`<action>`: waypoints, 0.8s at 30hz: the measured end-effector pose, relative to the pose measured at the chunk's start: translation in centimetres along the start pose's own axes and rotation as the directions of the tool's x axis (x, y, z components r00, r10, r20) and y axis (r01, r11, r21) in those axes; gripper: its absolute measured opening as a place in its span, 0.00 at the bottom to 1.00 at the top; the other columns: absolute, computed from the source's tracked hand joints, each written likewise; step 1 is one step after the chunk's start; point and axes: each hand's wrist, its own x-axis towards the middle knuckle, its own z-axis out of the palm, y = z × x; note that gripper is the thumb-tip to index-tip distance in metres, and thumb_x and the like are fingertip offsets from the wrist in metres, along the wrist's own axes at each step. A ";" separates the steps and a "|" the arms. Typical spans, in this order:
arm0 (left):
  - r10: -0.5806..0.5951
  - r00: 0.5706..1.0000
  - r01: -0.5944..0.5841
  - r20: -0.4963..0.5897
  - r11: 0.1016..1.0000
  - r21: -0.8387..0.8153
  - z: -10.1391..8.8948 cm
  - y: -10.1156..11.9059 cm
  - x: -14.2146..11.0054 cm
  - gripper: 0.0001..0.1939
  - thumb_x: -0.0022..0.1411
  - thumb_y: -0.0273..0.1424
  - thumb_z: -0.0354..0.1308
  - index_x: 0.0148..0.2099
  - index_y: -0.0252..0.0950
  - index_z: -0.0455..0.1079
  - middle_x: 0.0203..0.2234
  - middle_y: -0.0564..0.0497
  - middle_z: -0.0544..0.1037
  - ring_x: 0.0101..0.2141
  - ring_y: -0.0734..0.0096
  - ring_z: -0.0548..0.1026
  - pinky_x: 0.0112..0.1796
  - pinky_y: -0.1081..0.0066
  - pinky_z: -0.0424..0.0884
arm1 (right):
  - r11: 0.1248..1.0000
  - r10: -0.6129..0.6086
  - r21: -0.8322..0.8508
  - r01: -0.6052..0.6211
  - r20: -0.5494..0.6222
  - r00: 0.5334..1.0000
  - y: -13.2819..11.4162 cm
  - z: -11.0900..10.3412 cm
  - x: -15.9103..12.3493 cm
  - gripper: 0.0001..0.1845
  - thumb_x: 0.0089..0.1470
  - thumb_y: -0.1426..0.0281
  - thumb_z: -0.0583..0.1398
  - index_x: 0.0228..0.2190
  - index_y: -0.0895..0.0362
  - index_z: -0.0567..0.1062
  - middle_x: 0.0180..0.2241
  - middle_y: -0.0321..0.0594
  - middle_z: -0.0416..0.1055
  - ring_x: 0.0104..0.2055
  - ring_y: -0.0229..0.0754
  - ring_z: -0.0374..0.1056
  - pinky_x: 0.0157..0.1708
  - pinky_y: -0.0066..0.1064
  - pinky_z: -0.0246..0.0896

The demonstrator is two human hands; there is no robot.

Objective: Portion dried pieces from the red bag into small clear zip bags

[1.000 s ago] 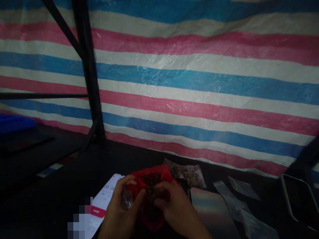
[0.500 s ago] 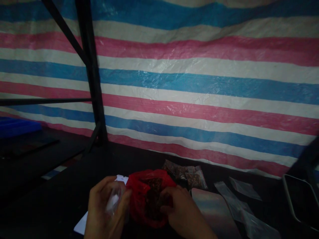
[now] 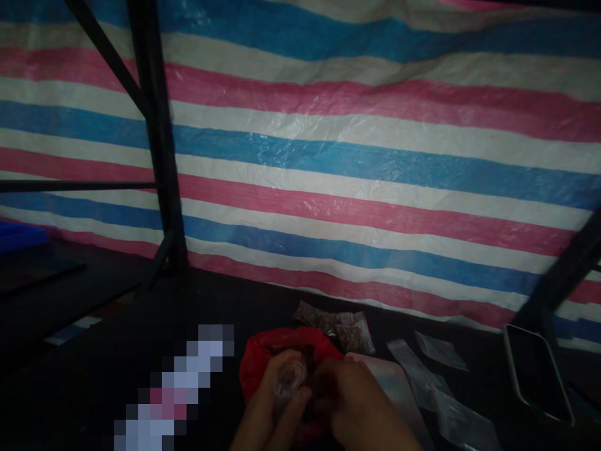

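My left hand [image 3: 267,407] is closed around a small clear plastic bag [image 3: 288,379], whose round mouth gapes upward over the front of a red plastic bag [image 3: 256,357]. Dark brown loose bits [image 3: 300,352] show inside the red bag's opening. My right hand [image 3: 361,401] is over the red bag's right side, its bent fingers close to the clear bag's mouth. Those fingertips are in deep shade, so what they pinch cannot be made out.
Small clear bags filled with brown bits [image 3: 350,332] lie behind the red bag. A flat silvery plate [image 3: 387,376], several flat clear bags [image 3: 462,419] and a phone-like device [image 3: 538,373] are to the right. A blurred white strip [image 3: 188,369] lies left. Black posts [image 3: 157,138] stand before striped sheeting.
My left hand has moved right with the clear bag, from beside the red bag to over its front. My right hand has drawn back from the brown bits toward the clear bag. The view has shifted slightly.
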 end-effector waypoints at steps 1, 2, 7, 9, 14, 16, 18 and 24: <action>0.000 1.000 0.000 0.011 1.000 0.028 -0.4 -0.3 0.5 0.24 0.61 0.48 0.62 0.55 0.42 0.75 0.53 0.45 0.83 0.57 0.51 0.79 0.56 0.61 0.76 | 0.998 0.028 0.048 -0.028 0.003 1.000 0.2 -0.5 -0.1 0.19 0.46 0.82 0.62 0.37 0.52 0.85 0.41 0.40 0.85 0.48 0.50 0.79 0.48 0.35 0.67; 0.002 1.000 -0.003 0.024 0.998 0.061 -0.8 -0.6 0.9 0.24 0.60 0.46 0.64 0.55 0.41 0.75 0.53 0.45 0.84 0.56 0.51 0.80 0.57 0.61 0.75 | 0.994 0.050 0.098 -0.049 -0.007 0.999 0.3 -0.9 -0.1 0.20 0.48 0.81 0.62 0.40 0.52 0.84 0.44 0.41 0.84 0.50 0.50 0.78 0.51 0.36 0.66; -0.009 0.993 -0.009 0.118 0.989 0.147 -1.4 -1.4 2.5 0.28 0.58 0.41 0.67 0.59 0.41 0.72 0.51 0.46 0.85 0.54 0.52 0.82 0.55 0.61 0.76 | 0.955 0.004 0.295 0.028 -0.109 0.994 0.4 -2.3 0.5 0.25 0.55 0.80 0.61 0.52 0.54 0.80 0.54 0.44 0.80 0.57 0.48 0.74 0.61 0.40 0.63; -0.018 0.991 0.000 0.129 0.991 0.136 -1.1 -1.3 2.5 0.28 0.58 0.40 0.66 0.59 0.41 0.72 0.51 0.45 0.85 0.53 0.52 0.82 0.55 0.60 0.75 | 0.944 -0.033 0.322 0.069 -0.116 0.993 0.0 -2.3 0.6 0.25 0.54 0.81 0.60 0.52 0.53 0.80 0.54 0.43 0.80 0.57 0.48 0.74 0.61 0.39 0.63; 0.017 0.985 -0.046 0.173 0.986 0.163 -0.4 -1.7 2.8 0.25 0.60 0.38 0.64 0.59 0.41 0.75 0.58 0.42 0.81 0.59 0.49 0.78 0.61 0.54 0.71 | 0.958 -0.200 0.177 0.225 -0.146 0.969 -1.6 -1.9 0.9 0.30 0.48 0.87 0.56 0.45 0.51 0.83 0.51 0.40 0.80 0.56 0.46 0.73 0.60 0.38 0.63; 0.036 0.984 -0.063 0.176 0.987 0.149 -0.4 -2.1 3.0 0.24 0.61 0.37 0.63 0.60 0.41 0.75 0.59 0.42 0.80 0.59 0.48 0.77 0.62 0.52 0.70 | 0.948 -0.272 0.128 0.291 -0.150 0.951 -2.0 -1.8 1.1 0.32 0.46 0.89 0.54 0.44 0.51 0.84 0.51 0.40 0.80 0.55 0.45 0.73 0.58 0.36 0.65; 0.066 0.982 -0.085 0.178 0.991 0.103 -0.4 -2.3 3.1 0.25 0.62 0.37 0.63 0.61 0.41 0.74 0.60 0.41 0.80 0.60 0.48 0.77 0.62 0.52 0.70 | 0.936 -0.318 0.106 0.336 -0.155 0.935 -2.4 -1.8 1.2 0.34 0.45 0.89 0.54 0.45 0.50 0.85 0.51 0.40 0.79 0.55 0.44 0.73 0.57 0.35 0.65; 0.082 0.966 -0.092 0.244 0.995 0.031 -0.8 -1.6 2.1 0.28 0.68 0.39 0.59 0.67 0.40 0.67 0.65 0.41 0.75 0.65 0.51 0.72 0.65 0.54 0.67 | 0.899 -0.360 0.226 0.376 -0.111 0.926 -3.8 -2.0 1.0 0.33 0.46 0.89 0.53 0.44 0.50 0.85 0.49 0.37 0.78 0.49 0.39 0.75 0.50 0.27 0.67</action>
